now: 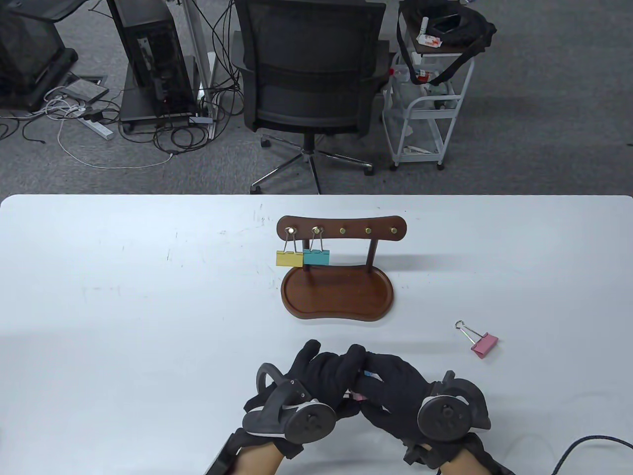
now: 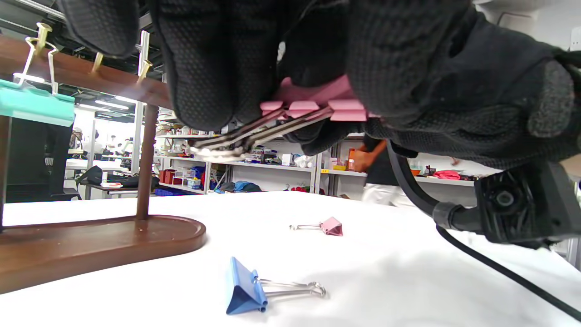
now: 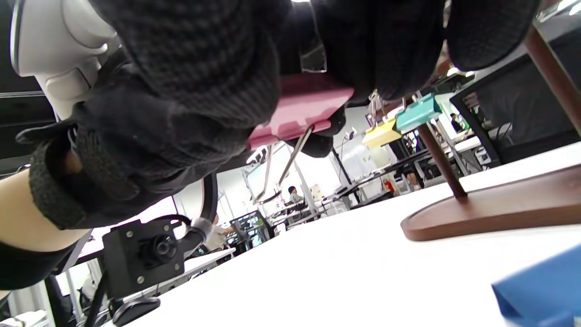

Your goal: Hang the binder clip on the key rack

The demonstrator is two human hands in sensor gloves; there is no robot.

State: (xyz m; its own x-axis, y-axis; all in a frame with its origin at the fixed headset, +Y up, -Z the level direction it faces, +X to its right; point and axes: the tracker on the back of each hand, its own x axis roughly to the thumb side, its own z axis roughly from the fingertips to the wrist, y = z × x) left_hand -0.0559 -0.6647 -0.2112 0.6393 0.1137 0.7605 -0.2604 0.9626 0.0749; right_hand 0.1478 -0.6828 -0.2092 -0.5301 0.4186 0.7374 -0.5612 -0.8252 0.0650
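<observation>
The wooden key rack [image 1: 341, 230] stands at the table's middle, with a yellow clip [image 1: 289, 258] and a teal clip [image 1: 316, 256] hanging on its two leftmost hooks; the three hooks to their right are bare. My left hand [image 1: 330, 372] and right hand [image 1: 390, 378] meet near the front edge, in front of the rack. Together they hold a pink binder clip [image 2: 317, 102] above the table, its wire handles [image 2: 240, 136] pointing toward the rack. It also shows in the right wrist view [image 3: 299, 111]. A blue clip [image 2: 247, 288] lies on the table under my hands.
A second pink clip [image 1: 482, 343] lies on the table to the right of the rack's tray base [image 1: 336, 297]. A black cable [image 2: 499, 268] trails from the right wrist. An office chair and a cart stand beyond the table's far edge.
</observation>
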